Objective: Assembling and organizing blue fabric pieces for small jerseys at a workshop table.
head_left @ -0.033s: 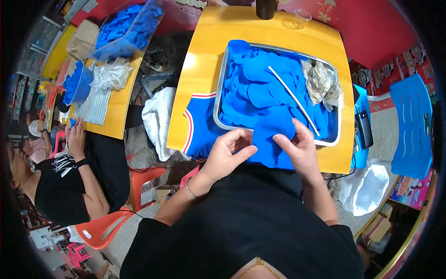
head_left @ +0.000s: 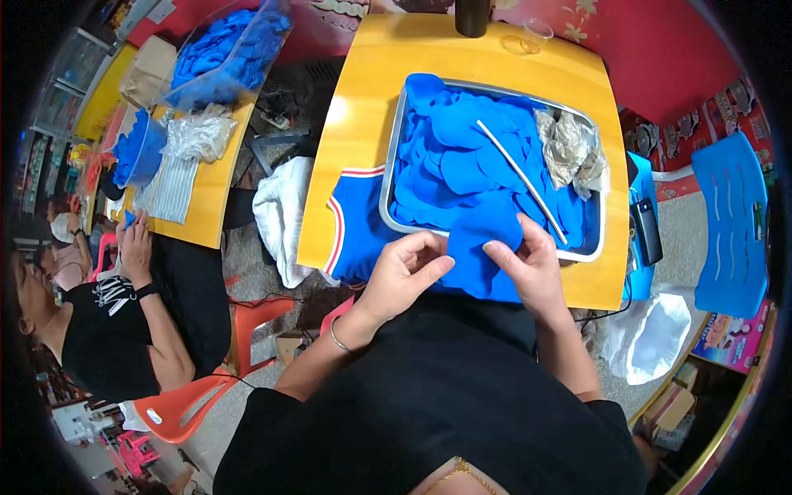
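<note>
A rounded, flat blue piece (head_left: 478, 239) of soft-looking sheet is between my hands, just in front of the tray. My right hand (head_left: 536, 256) pinches its right side, thumb on top and fingers behind. At the left edge of the same piece is my left hand (head_left: 404, 276), its fingers curled and partly hidden behind the piece, thumb tip at the edge. Behind them a metal tray (head_left: 384, 198) is heaped with similar blue pieces (head_left: 462, 157). A thin white stick (head_left: 520, 181) lies across the heap. Crumpled clear plastic (head_left: 565, 148) sits in the tray's right end.
Under the tray's left side, blue cloth (head_left: 359, 219) with red-and-white trim lies on the yellow table (head_left: 355, 107). A dark cup (head_left: 472, 18) and a clear plastic cup (head_left: 536, 35) stand at the back. Left, another person (head_left: 115, 330) works at a second table. A blue chair (head_left: 730, 223) is right.
</note>
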Tool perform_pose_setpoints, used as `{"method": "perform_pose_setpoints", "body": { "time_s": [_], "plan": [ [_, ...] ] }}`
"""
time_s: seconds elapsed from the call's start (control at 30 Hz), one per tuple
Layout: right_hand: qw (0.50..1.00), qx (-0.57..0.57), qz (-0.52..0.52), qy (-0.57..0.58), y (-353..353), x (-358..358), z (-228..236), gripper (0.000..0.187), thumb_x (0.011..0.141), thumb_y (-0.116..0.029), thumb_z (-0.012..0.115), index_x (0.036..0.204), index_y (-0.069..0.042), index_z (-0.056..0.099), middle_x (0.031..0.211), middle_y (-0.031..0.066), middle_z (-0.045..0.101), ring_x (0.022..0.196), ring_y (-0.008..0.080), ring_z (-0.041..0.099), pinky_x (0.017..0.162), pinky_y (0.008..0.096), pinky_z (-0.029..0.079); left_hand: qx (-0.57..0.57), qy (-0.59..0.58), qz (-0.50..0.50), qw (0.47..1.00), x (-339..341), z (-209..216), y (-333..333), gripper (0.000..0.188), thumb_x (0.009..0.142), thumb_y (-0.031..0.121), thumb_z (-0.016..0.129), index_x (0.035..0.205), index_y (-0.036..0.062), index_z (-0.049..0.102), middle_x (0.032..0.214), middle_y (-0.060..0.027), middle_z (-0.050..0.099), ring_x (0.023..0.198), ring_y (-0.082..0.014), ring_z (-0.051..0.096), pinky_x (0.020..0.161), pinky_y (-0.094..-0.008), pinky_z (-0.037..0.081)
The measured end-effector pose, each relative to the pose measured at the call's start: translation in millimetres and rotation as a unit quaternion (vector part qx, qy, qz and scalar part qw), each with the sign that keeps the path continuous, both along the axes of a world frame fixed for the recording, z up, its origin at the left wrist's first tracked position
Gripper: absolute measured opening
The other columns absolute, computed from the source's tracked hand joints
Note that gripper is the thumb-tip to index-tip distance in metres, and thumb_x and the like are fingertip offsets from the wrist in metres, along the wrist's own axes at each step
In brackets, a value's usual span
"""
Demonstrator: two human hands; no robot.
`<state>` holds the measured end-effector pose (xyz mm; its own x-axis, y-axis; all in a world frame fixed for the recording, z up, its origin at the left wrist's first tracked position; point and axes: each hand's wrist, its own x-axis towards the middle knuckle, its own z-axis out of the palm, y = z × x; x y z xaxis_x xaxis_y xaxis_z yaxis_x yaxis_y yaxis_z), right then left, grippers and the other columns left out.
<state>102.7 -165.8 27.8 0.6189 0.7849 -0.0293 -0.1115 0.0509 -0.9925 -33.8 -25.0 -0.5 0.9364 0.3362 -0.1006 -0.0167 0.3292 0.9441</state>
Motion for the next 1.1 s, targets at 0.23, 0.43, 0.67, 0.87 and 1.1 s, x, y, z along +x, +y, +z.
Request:
{"method": "perform_pose_setpoints", "body": {
  "time_s": [0.23, 0.43, 0.67, 0.87, 1.1],
  "plan": [
    [1.000, -0.029, 0.005, 0.001, 10.8, -2.5, -1.3, 0.016, 0.080, -0.011, 0.069, 0.088, -0.001, 0.060, 0.080, -0.0001, 0.059, 0.072, 0.0056, 0.052, 0.065, 0.0227, 0.044, 0.046, -0.012, 0.028, 0.998, 2.4, 4.5, 5.2, 0.013, 0.087, 0.008, 0.059, 0.079, -0.0003, 0.054, 0.078, 0.0022, 0.047, 0.067, -0.0026, 0.042, 0.059, -0.0189, 0.035],
    [0.999, -0.046, 0.021, -0.014, 14.9, -4.7, -2.3, 0.016, 0.080, -0.012, 0.069, 0.087, 0.000, 0.062, 0.080, 0.0013, 0.060, 0.073, 0.0061, 0.054, 0.065, 0.0231, 0.044, 0.062, -0.024, 0.041, 0.997, 3.9, 7.2, 11.3, 0.018, 0.087, 0.009, 0.059, 0.074, -0.0016, 0.053, 0.076, 0.0018, 0.045, 0.067, -0.0034, 0.039, 0.058, -0.0197, 0.033],
    [0.996, -0.073, 0.048, 0.002, 16.3, -2.8, 0.5, 0.017, 0.079, -0.011, 0.069, 0.090, 0.000, 0.062, 0.083, 0.0020, 0.061, 0.076, 0.0078, 0.055, 0.069, 0.0240, 0.045, 0.063, -0.013, 0.019, 0.998, 1.8, 6.5, 17.4, 0.021, 0.085, 0.006, 0.061, 0.068, -0.0003, 0.051, 0.073, 0.0018, 0.043, 0.064, -0.0035, 0.037, 0.056, -0.0208, 0.031],
    [1.000, -0.022, 0.012, 0.012, 20.7, -7.7, -5.0, 0.025, 0.077, -0.007, 0.070, 0.098, -0.002, 0.058, 0.083, 0.0016, 0.058, 0.079, 0.0086, 0.055, 0.068, 0.0229, 0.046, 0.018, -0.008, 0.050, 0.999, 2.2, -2.7, 11.5, 0.019, 0.082, 0.005, 0.064, 0.067, 0.0011, 0.054, 0.072, 0.0025, 0.046, 0.065, -0.0040, 0.041, 0.058, -0.0205, 0.034],
    [0.990, -0.059, -0.049, -0.116, 21.0, -14.5, -2.7, 0.028, 0.070, -0.005, 0.075, 0.088, -0.004, 0.054, 0.073, -0.0004, 0.053, 0.064, 0.0058, 0.051, 0.056, 0.0197, 0.042, -0.050, -0.009, 0.137, 0.989, 3.5, -9.3, 10.0, 0.013, 0.079, 0.002, 0.067, 0.072, 0.0043, 0.057, 0.073, 0.0025, 0.051, 0.066, -0.0039, 0.046, 0.061, -0.0210, 0.038]
  ]
}}
